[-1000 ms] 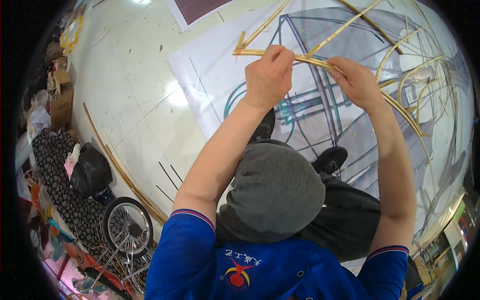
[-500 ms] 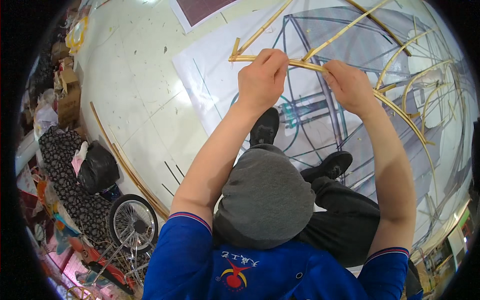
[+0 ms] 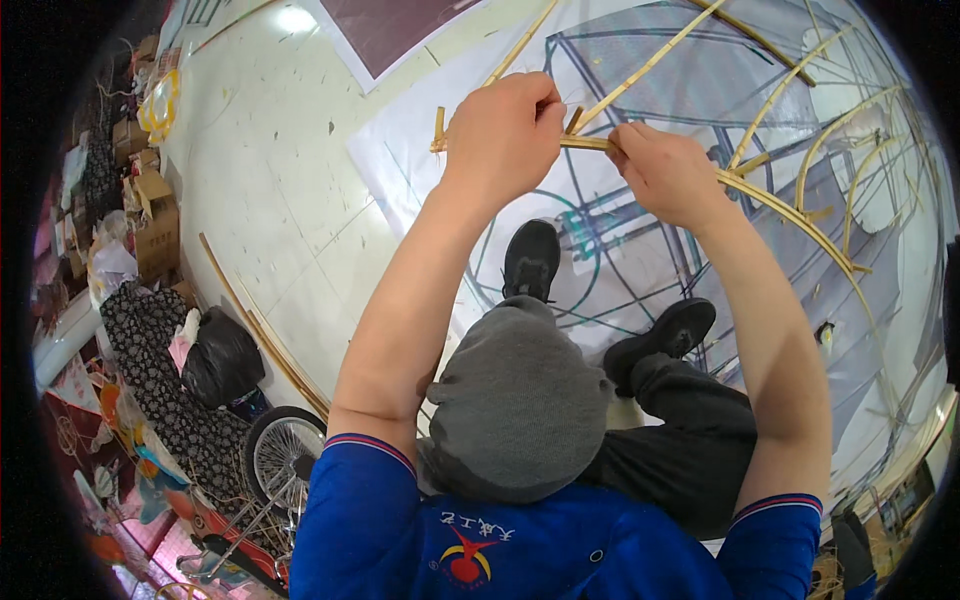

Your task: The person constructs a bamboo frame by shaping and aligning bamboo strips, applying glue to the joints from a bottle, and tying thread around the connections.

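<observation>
Floor-level paper sheet [image 3: 395, 160], line-drawn, lay beneath the bamboo strip [image 3: 586, 142] held far centre. Right hand [image 3: 665, 175]: fingers clamped on it. Left hand [image 3: 505, 135]: fingers curled, grip hidden. Hands had drawn closer together, suggesting work centred near the slanted crosspiece [image 3: 650, 68].

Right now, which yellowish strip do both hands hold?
The crosswise strip spanning the gap between the left hand and right hand; no other strip reaches both.
</observation>
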`<state>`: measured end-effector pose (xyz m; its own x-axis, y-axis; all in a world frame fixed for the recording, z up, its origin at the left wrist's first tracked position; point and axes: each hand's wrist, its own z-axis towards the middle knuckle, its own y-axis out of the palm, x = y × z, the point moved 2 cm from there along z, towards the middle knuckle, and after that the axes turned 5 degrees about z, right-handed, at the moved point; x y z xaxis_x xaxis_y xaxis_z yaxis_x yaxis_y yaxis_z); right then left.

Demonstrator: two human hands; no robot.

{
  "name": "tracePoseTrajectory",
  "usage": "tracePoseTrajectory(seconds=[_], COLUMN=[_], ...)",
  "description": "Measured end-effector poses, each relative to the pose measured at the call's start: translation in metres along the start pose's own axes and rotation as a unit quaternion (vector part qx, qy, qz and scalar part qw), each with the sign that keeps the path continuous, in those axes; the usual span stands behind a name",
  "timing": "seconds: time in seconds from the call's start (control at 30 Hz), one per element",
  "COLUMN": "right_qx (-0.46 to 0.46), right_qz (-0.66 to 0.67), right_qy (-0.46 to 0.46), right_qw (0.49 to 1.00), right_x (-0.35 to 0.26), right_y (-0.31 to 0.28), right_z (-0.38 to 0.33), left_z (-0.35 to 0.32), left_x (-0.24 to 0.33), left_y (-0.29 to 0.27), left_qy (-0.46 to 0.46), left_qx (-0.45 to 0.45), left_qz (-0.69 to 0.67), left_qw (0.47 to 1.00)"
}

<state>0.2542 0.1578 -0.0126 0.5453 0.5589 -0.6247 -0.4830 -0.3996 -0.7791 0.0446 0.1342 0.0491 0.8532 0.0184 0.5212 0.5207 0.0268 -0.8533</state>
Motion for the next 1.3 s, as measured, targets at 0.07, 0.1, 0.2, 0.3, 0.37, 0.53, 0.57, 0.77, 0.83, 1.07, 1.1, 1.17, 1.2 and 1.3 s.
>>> tracePoseTrajectory(seconds=[0.07, 0.1, 0.2, 0.3, 0.37, 0.53, 0.57, 0.77, 0.83, 1.07, 1.1, 1.17, 1.2, 1.3], right_qx=[0.016, 0.021, 0.027, 0.017, 0.009, 0.004, 0.004, -0.040, -0.036, -0.031, -0.031, -0.033, -0.028, -0.007], right_qz=[-0.001, -0.002, -0.007, -0.019, -0.025, -0.030, -0.029, -0.018, -0.012, -0.007, -0.013, -0.018, -0.021, -0.019], right_qy=[-0.006, -0.010, -0.020, -0.018, -0.011, -0.011, -0.011, 0.012, 0.003, 0.004, 0.005, 0.004, 0.011, -0.004], right_qw=[1.000, 1.000, 0.999, 1.000, 1.000, 0.999, 1.000, 0.999, 0.999, 0.999, 0.999, 0.999, 0.999, 1.000], right_x=[0.000, 0.000, 0.000, -0.002, -0.002, -0.001, -0.001, 0.002, 0.001, 0.003, 0.002, 0.000, 0.001, -0.002], right_y=[0.001, 0.000, -0.001, -0.003, -0.003, -0.001, -0.002, 0.001, 0.001, 0.004, 0.004, 0.006, 0.009, 0.010], right_z=[-0.002, -0.002, -0.002, -0.002, -0.002, -0.002, -0.001, -0.003, -0.003, -0.007, -0.007, -0.007, -0.007, -0.007], left_z=[0.007, 0.009, 0.013, 0.013, 0.012, 0.014, 0.014, 0.022, 0.025, 0.042, 0.045, 0.050, 0.055, 0.072], left_x=[0.000, -0.001, -0.004, -0.003, -0.003, -0.002, -0.004, -0.004, 0.002, 0.007, 0.003, -0.004, -0.010, -0.030], left_y=[0.004, 0.005, 0.007, 0.010, 0.010, 0.015, 0.016, 0.017, 0.012, 0.006, 0.007, 0.013, 0.018, 0.035], left_qy=[0.000, -0.020, -0.054, -0.081, -0.093, -0.090, -0.091, -0.073, -0.059, -0.021, -0.007, 0.012, 0.011, 0.127], left_qx=[-0.024, -0.053, -0.098, -0.119, -0.125, -0.158, -0.158, -0.243, -0.265, -0.362, -0.372, -0.392, -0.393, -0.450], left_qz=[0.004, -0.018, -0.033, -0.019, -0.011, 0.041, 0.042, 0.155, 0.178, 0.256, 0.237, 0.209, 0.208, 0.256], left_qw=[1.000, 0.998, 0.993, 0.989, 0.988, 0.983, 0.982, 0.955, 0.946, 0.896, 0.897, 0.896, 0.896, 0.846])
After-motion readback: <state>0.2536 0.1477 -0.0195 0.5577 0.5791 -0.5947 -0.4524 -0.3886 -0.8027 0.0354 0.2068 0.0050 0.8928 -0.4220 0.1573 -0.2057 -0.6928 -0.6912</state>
